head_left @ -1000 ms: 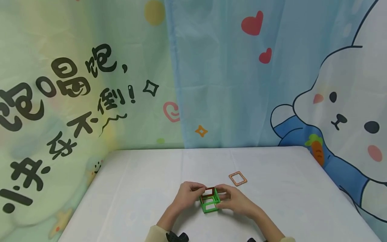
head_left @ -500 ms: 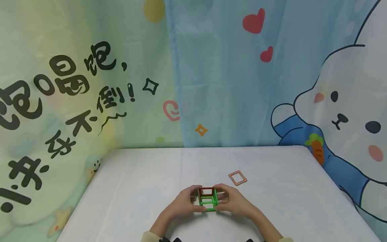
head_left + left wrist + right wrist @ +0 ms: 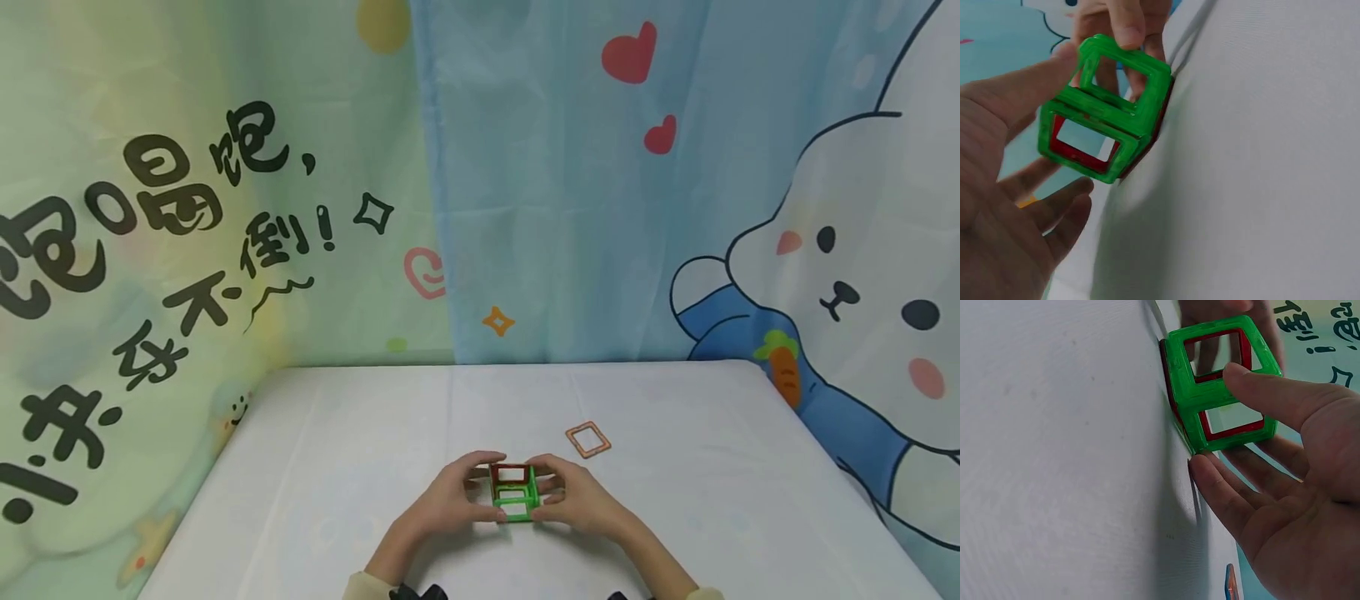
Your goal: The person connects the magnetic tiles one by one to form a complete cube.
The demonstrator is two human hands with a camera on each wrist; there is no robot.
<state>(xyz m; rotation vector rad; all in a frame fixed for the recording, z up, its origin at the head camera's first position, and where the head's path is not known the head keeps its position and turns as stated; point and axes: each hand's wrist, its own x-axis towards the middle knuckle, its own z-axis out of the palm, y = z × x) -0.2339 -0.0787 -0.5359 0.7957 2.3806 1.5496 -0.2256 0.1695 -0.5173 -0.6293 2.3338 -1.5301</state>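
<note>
A small box of magnetic tiles [image 3: 514, 502], green and red open square frames joined at their edges, stands between the two hands on the white table. My left hand [image 3: 450, 498] holds its left side, thumb at the near edge. In the left wrist view that thumb touches the green frame [image 3: 1094, 107], with the other fingers curled below. From the other side, my right hand [image 3: 581, 502] grips the box. The right wrist view has its thumb on the green front [image 3: 1194, 397] and a fingertip at the lower corner. The fingers partly hide the box's sides.
One loose orange square magnetic tile [image 3: 577, 445] lies flat behind the right hand. White cloth covers the table [image 3: 337, 467]. A printed curtain [image 3: 540, 233] with hearts, lettering and a cartoon rabbit hangs behind it.
My left hand has gone from pinching the box's far left top to holding its left side. The box has been turned slightly straighter. My right hand has kept its hold.
</note>
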